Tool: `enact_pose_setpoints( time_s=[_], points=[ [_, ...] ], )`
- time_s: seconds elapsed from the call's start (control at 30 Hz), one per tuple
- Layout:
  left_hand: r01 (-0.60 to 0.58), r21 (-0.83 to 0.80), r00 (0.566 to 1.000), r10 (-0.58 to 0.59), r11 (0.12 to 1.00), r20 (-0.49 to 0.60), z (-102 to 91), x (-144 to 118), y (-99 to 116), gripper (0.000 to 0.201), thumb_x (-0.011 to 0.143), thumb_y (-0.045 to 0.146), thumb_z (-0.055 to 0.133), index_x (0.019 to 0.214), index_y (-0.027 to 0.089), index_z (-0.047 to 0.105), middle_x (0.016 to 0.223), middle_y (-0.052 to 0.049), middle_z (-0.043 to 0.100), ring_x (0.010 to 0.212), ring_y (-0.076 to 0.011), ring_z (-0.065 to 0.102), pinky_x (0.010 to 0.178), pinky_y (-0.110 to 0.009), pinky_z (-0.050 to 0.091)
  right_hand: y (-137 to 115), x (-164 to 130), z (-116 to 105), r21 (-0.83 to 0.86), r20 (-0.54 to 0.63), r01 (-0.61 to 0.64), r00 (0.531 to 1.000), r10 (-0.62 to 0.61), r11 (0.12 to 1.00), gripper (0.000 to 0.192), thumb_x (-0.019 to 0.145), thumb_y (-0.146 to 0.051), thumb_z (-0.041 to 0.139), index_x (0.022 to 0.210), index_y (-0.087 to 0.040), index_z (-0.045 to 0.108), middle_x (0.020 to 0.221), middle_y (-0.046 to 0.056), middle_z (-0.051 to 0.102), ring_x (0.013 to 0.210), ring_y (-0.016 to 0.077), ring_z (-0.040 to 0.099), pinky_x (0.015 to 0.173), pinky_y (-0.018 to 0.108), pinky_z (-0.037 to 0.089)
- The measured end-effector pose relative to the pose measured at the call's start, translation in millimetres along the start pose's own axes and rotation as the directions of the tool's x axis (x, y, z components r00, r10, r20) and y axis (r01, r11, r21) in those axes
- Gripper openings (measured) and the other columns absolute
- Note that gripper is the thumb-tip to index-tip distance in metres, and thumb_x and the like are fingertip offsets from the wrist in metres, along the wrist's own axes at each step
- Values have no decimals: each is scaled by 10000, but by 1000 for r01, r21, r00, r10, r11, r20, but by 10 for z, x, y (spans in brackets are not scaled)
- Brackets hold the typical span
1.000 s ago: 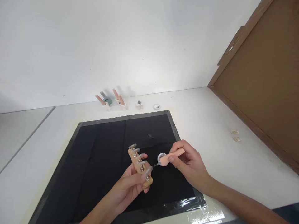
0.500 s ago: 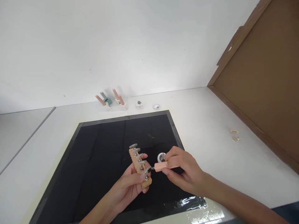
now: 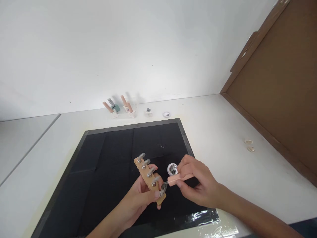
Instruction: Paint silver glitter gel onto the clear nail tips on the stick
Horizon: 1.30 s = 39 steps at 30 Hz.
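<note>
My left hand (image 3: 142, 195) is closed around a tan nail practice stand (image 3: 146, 177), tilted above the black mat. Several greyish false nails (image 3: 146, 162) sit on its silver round holders. The thumb rests by the lowest false nail (image 3: 163, 188). In my right hand (image 3: 194, 175) is a pink-handled nail polish brush (image 3: 174, 179), pinched between thumb and fingers, its tip at that lowest nail; whether it touches, I cannot tell. A small round white pot (image 3: 172, 169) with silvery contents is just behind the brush, partly hidden by the right fingers.
Several pink- and green-capped polish bottles (image 3: 128, 109) stand along the wall. Near them are a small pot with a grey top (image 3: 148, 112) and a round white lid (image 3: 166, 114). Two cream round pieces (image 3: 250, 145) lie at right, near a brown cardboard panel (image 3: 277, 86).
The stand has turned in my left hand, and its lower end has shifted right. The brush has moved slightly right and down, staying by the lowest nail.
</note>
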<state>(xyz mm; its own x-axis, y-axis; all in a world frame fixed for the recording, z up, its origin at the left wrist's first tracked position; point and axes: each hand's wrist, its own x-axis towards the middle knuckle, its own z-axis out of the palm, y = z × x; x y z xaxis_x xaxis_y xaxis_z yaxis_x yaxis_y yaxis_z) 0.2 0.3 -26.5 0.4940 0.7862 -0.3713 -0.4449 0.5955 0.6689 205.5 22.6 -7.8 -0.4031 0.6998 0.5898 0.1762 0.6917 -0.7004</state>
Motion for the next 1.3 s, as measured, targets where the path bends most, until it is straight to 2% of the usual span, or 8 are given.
enact_pose_setpoints(
  time_s=[0.17, 0.37, 0.5, 0.6, 0.8, 0.93, 1.07, 1.3],
  points=[
    [-48, 92, 998, 43, 995, 50, -14, -34, -28, 392, 741, 222, 730, 1065, 255, 511, 806, 14, 591, 665, -129, 557, 580, -275, 473, 46, -4, -40, 9, -128, -95, 987, 95, 995, 206, 791, -25, 511, 829, -220, 455, 691, -19, 478, 630, 130, 462, 559, 252, 383],
    [-47, 77, 996, 41, 996, 79, -100, -48, -83, 214, 840, 356, 553, 986, 204, 594, 907, -33, 583, 713, -158, 562, 636, -308, 461, 29, -32, -43, 87, -125, -183, 973, 193, 979, 183, 824, -57, 502, 848, -232, 457, 725, -13, 487, 651, 134, 475, 566, 248, 393],
    [-88, 146, 995, 78, 985, 68, -73, -40, -58, 304, 892, 442, 433, 892, 189, 600, 863, -28, 548, 662, -134, 526, 586, -260, 429, 18, -32, -43, 81, -120, -206, 969, 214, 975, 159, 836, -79, 505, 839, -231, 456, 723, -15, 487, 638, 132, 474, 560, 246, 392],
    [-63, 182, 998, 63, 981, 7, -13, -38, -33, 387, 878, 514, 426, 789, 176, 593, 799, -8, 504, 567, -98, 451, 519, -234, 412, 13, -28, -37, 78, -113, -214, 969, 222, 974, 144, 842, -96, 507, 834, -229, 452, 726, -12, 486, 631, 134, 473, 557, 249, 399],
    [129, 193, 992, -125, 973, -31, 38, -30, -8, 445, 819, 581, 477, 813, 165, 635, 672, 1, 508, 488, -94, 429, 446, -218, 384, 10, -30, -13, 89, -110, -191, 974, 200, 978, 144, 855, -102, 510, 875, -235, 457, 766, -2, 501, 666, 140, 483, 566, 248, 415],
    [146, 210, 989, -139, 967, -49, 44, -26, 12, 396, 796, 520, 568, 934, 160, 659, 637, 3, 535, 583, -119, 499, 557, -225, 412, 32, -43, -12, 77, -91, -165, 981, 171, 983, 167, 861, -95, 520, 927, -239, 468, 811, 3, 514, 697, 135, 499, 579, 241, 421],
    [168, 206, 985, -171, 964, -4, 24, -17, -21, 363, 817, 482, 561, 986, 171, 643, 646, 4, 560, 579, -125, 522, 578, -247, 427, 42, -50, -10, 61, -35, -108, 993, 110, 992, 168, 874, -97, 516, 967, -234, 486, 852, 20, 541, 741, 142, 526, 607, 252, 446],
    [214, 223, 976, -219, 951, -1, 15, 7, -67, 332, 846, 449, 522, 773, 143, 628, 624, -12, 564, 556, -117, 522, 558, -232, 415, 8, -10, 13, -23, 52, 26, 998, -25, 999, 173, 884, -91, 486, 971, -240, 486, 779, 11, 581, 732, 156, 540, 612, 270, 465]
  ],
)
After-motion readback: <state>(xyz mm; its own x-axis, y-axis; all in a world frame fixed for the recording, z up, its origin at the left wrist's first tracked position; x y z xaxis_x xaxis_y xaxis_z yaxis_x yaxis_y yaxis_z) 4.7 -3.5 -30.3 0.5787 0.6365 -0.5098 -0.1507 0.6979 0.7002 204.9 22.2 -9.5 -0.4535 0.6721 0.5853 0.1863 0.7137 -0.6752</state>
